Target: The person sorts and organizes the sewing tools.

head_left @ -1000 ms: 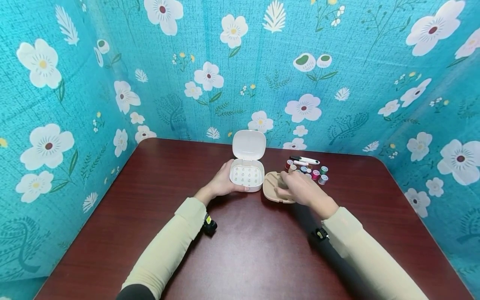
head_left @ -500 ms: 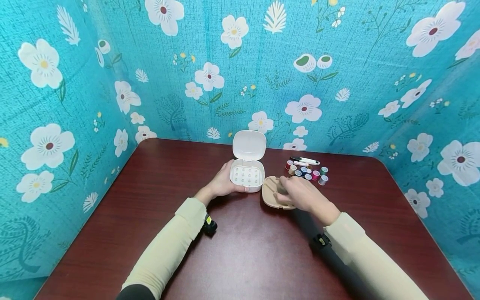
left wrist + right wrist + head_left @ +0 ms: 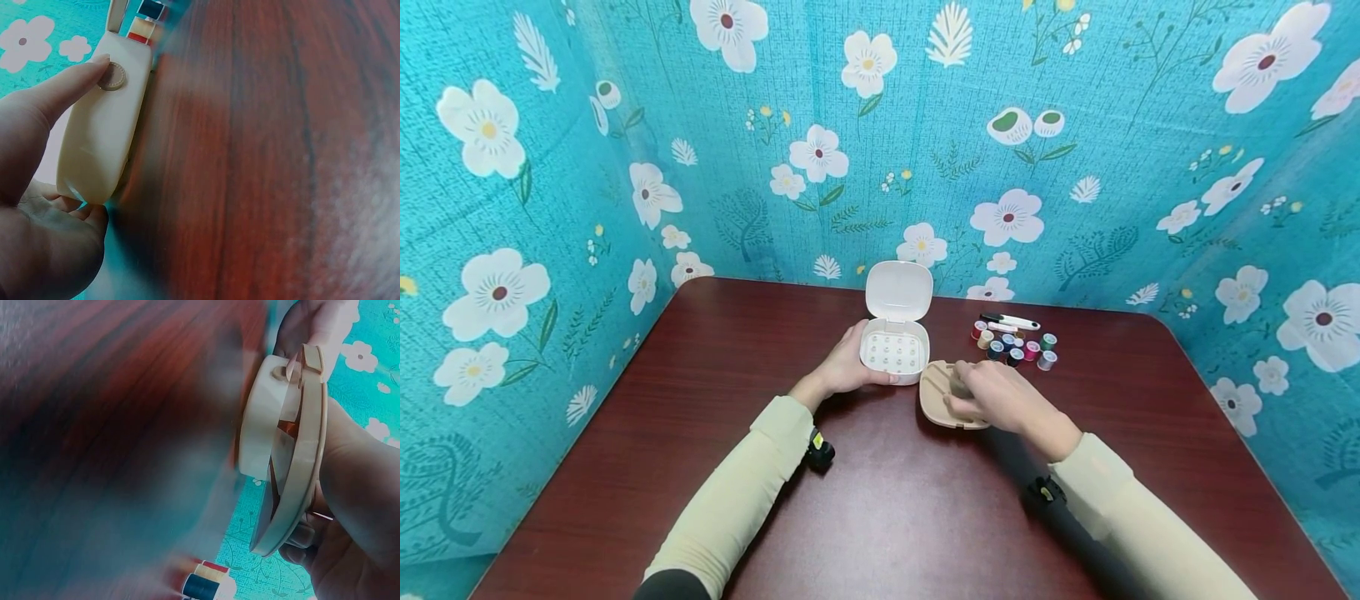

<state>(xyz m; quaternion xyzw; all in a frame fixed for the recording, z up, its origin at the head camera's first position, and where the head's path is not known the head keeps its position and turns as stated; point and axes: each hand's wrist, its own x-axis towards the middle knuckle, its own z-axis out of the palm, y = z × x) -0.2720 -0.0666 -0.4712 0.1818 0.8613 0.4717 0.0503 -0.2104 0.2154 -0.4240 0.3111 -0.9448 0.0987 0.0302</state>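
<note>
My left hand [image 3: 844, 364] grips the left side of a white box [image 3: 913, 378] on the table, thumb along its front. In the left wrist view, the thumb tip reaches a round tan button [image 3: 112, 76]. The box's lid [image 3: 898, 291] stands up, and a white panel [image 3: 892, 352] with rows of small round marks shows inside. My right hand [image 3: 1000, 393] pinches a beige tray [image 3: 934, 398] from above, around a raised middle part that the fingers mostly hide. The tray overlaps the box's right front corner in the head view. In the right wrist view the tray [image 3: 304, 456] appears edge-on.
Several thread spools [image 3: 1032, 350] in various colours stand right behind the right hand. Behind them lie a black-and-white pen-like tool [image 3: 1015, 321] and a small white piece [image 3: 1001, 328]. A blue flowered cloth [image 3: 737, 167] borders the dark red table [image 3: 880, 500].
My right hand has drawn the tray toward me and slightly left, so more spools show behind it. The left hand and box have stayed in place.
</note>
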